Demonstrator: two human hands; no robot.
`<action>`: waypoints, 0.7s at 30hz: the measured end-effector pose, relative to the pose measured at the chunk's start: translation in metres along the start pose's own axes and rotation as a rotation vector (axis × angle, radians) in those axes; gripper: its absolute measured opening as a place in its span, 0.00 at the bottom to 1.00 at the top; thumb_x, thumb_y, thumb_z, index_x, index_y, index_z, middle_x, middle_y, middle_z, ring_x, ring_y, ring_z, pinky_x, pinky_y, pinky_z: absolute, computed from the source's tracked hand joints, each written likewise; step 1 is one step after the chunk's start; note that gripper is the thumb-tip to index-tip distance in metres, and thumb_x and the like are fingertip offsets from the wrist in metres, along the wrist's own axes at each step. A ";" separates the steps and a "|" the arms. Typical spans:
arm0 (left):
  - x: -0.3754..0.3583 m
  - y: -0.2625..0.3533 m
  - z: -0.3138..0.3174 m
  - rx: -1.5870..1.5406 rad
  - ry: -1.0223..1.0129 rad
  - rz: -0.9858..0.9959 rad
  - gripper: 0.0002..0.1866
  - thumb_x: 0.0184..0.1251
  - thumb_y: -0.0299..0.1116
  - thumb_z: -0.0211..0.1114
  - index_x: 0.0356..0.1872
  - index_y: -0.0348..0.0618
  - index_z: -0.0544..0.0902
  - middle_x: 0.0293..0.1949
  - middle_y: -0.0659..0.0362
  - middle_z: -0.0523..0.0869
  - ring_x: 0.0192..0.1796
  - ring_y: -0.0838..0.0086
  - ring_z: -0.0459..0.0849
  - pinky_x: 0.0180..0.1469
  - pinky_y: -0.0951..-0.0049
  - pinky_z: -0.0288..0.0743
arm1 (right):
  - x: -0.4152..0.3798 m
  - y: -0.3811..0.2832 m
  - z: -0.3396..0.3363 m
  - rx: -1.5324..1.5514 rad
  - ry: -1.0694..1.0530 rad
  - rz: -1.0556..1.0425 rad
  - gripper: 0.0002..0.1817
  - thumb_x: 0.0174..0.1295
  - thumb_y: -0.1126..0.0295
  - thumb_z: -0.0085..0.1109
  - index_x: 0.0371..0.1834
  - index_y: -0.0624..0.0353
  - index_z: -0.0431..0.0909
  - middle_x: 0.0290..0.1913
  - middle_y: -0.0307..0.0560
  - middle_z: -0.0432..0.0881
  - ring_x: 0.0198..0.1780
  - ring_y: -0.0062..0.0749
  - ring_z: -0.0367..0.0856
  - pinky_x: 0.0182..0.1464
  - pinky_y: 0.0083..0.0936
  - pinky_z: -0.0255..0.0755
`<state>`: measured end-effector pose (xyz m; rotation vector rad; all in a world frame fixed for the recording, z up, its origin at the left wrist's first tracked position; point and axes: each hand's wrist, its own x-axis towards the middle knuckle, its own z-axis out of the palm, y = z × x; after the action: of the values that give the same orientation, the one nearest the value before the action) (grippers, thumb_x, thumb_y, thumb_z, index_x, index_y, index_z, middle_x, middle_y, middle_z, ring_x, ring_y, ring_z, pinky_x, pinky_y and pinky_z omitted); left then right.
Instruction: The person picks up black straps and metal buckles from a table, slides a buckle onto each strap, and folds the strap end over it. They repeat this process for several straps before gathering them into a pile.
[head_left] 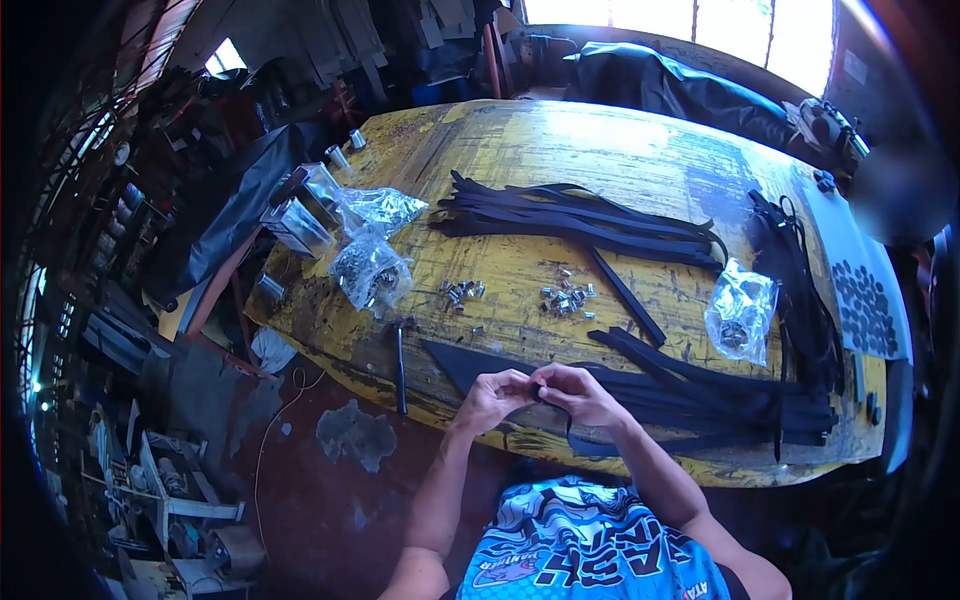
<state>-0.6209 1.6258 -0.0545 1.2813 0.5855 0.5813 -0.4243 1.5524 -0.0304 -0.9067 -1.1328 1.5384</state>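
My left hand (497,398) and my right hand (580,393) meet at the table's near edge, fingers pinched around the end of a black strap (541,392). Other black straps (690,395) lie just beyond and to the right of my hands. Two small piles of metal pieces, a left one (461,292) and a right one (568,297), sit farther in on the yellow table (400,160). A hammer (401,370) lies left of my hands with its handle toward me.
Plastic bags of metal parts (370,268) stand at the left, near metal tins (298,225). A long bundle of straps (580,217) crosses the middle. Another clear bag (741,312) and a sheet with dark discs (865,305) are at the right.
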 end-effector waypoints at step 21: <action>0.020 -0.082 -0.082 0.928 0.350 -0.001 0.25 0.51 0.27 0.73 0.54 0.36 0.80 0.51 0.46 0.84 0.56 0.58 0.82 0.59 0.64 0.74 | 0.057 -0.072 0.009 0.358 -0.217 -0.361 0.06 0.73 0.75 0.51 0.47 0.64 0.74 0.46 0.52 0.79 0.41 0.29 0.83 0.46 0.25 0.76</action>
<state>-0.6570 1.6821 -0.1522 2.0583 1.2333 0.5496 -0.4269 1.6118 0.0399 -0.2816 -1.0568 1.4938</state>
